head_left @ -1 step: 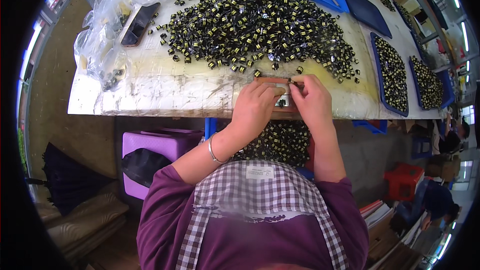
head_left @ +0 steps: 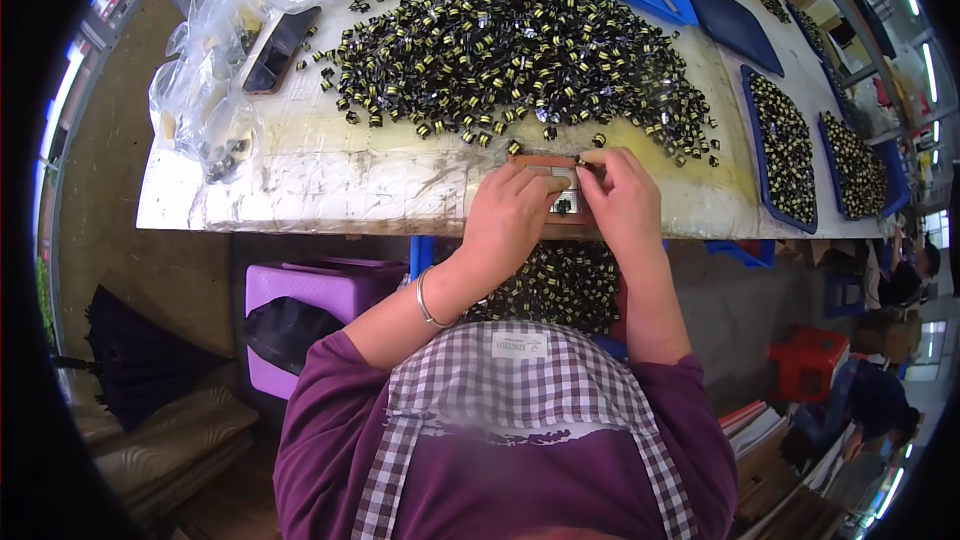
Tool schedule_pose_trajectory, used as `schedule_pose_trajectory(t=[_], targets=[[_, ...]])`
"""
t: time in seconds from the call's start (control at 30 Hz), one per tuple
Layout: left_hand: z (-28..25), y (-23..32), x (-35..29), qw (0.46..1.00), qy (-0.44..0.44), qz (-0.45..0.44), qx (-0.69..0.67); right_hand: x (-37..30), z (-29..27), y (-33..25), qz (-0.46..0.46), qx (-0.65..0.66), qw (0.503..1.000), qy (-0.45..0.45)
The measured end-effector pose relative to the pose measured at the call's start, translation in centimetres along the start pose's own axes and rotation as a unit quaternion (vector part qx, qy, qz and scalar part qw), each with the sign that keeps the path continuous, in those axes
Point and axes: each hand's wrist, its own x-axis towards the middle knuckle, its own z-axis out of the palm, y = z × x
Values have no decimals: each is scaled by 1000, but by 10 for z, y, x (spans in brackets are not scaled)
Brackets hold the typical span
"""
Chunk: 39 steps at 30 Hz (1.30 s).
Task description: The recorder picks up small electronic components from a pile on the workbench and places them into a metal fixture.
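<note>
At table's near edge I see my left hand (head_left: pixel 512 212) curled over a small reddish-brown fixture block (head_left: pixel 545 162). Right hand (head_left: pixel 622 202) pinches one tiny black-and-yellow wound component (head_left: pixel 583 162) at the block's top edge, just below the big pile (head_left: pixel 510 45).

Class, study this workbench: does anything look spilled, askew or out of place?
Mostly orderly. A few small black-and-yellow parts lie scattered apart from the main heap, and a crumpled clear plastic bag sprawls over the table's left end.
</note>
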Motion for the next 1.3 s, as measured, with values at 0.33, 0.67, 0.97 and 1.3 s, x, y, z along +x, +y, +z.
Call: schedule_pose_trajectory(t=[0.33, 0.67, 0.97, 1.3], targets=[[-6, -16, 45, 994, 9, -30, 104, 7, -5, 14, -15, 190, 972, -137], [-11, -15, 33, 1000, 12, 3, 14, 14, -11, 14, -5, 197, 957, -212], [-24, -9, 2, 998, -25, -58, 22, 8, -13, 9, -17, 156, 970, -186], [-14, -8, 5, 994, -46, -55, -83, 17, 8, 28, -25, 43, 993, 103]])
